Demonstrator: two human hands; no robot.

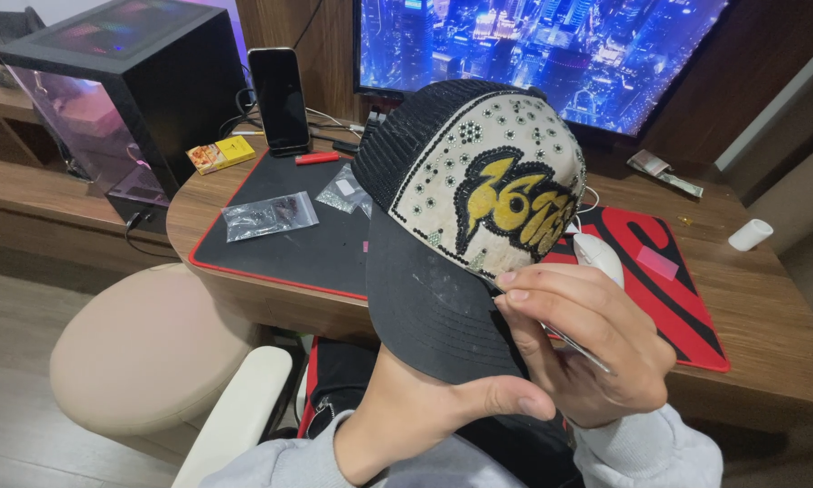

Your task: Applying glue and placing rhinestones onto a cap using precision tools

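Observation:
I hold a cap (pixel 465 172) up in front of me; it has a black mesh back, a black brim, and a cream front panel with a yellow-and-black emblem and small studs. My left hand (pixel 425 411) grips the brim from below, thumb stretched out to the right. My right hand (pixel 592 339) is curled just under the front panel's lower edge, fingertips touching the cap. It pinches a thin metal tool (pixel 580 349) that slants down to the right.
The wooden desk (pixel 768 316) carries a black-and-red mat (pixel 289 248), two small plastic bags (pixel 269 215), a white mouse (pixel 599 258), a phone on a stand (pixel 280 99), a red lighter (pixel 316 158) and a monitor (pixel 533 54). A computer case (pixel 108 90) stands at left, above a beige stool (pixel 144 352).

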